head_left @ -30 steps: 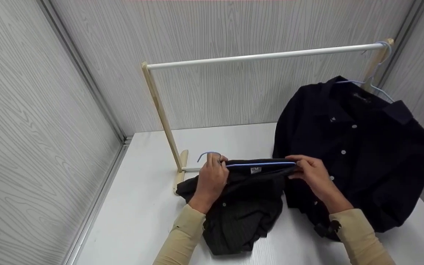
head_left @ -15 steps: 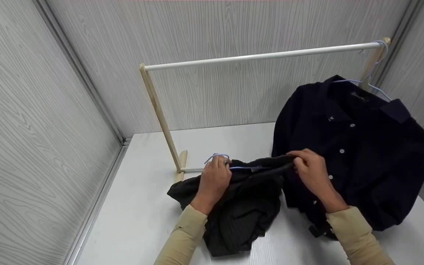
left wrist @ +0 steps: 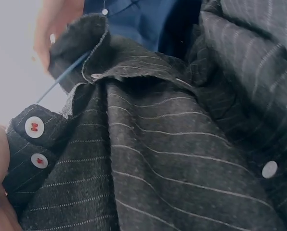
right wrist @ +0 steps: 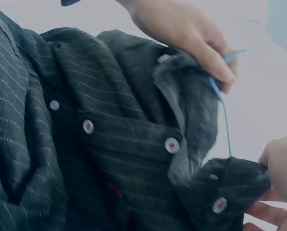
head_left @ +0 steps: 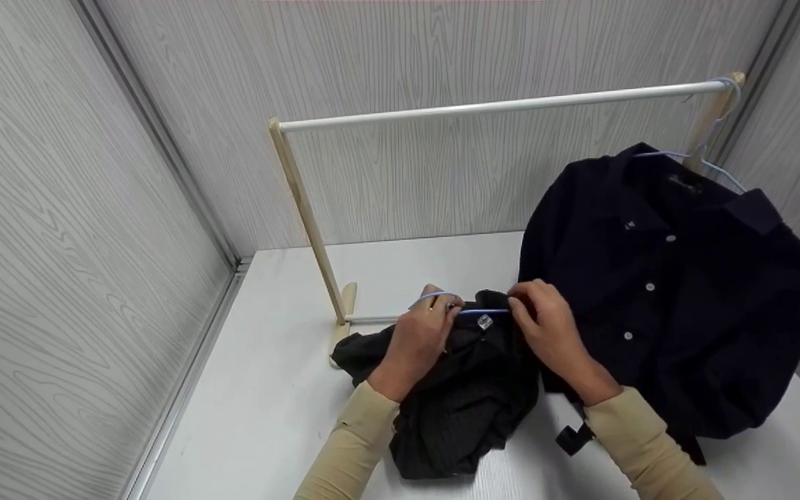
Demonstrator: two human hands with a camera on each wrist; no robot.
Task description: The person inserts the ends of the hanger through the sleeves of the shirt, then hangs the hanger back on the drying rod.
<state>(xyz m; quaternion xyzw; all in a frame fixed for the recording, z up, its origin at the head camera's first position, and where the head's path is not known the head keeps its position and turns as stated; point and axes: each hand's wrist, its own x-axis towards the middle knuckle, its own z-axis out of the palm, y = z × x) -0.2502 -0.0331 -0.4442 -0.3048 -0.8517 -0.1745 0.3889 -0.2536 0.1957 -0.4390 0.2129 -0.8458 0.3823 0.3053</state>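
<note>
A dark pinstriped shirt (head_left: pixel 462 423) with white buttons lies bunched on the white table. A thin blue hanger (head_left: pixel 485 311) runs along its collar, and a small white label shows just below. My left hand (head_left: pixel 422 340) grips the hanger near its hook, which rises above the fingers. At the other side of the collar, my right hand (head_left: pixel 549 330) pinches the cloth by the hanger's end. In the right wrist view, bare hanger wire (right wrist: pixel 226 125) spans the gap between both hands, its lower end under the buttoned collar flap (right wrist: pixel 230 187). The rest of the hanger is hidden.
Behind the hands stands a wood-ended garment rack with a white bar (head_left: pixel 504 105). A dark navy shirt (head_left: pixel 657 292) hangs from its right end on another blue hanger (head_left: pixel 719 173), close beside my right arm. Grey wood-patterned walls (head_left: pixel 442 55) enclose the table (head_left: pixel 254 417).
My right hand has moved left, towards my left hand, after lifting the collar edge. My left hand has shifted slightly right with the hanger. Less of the hanger wire shows than a second ago.
</note>
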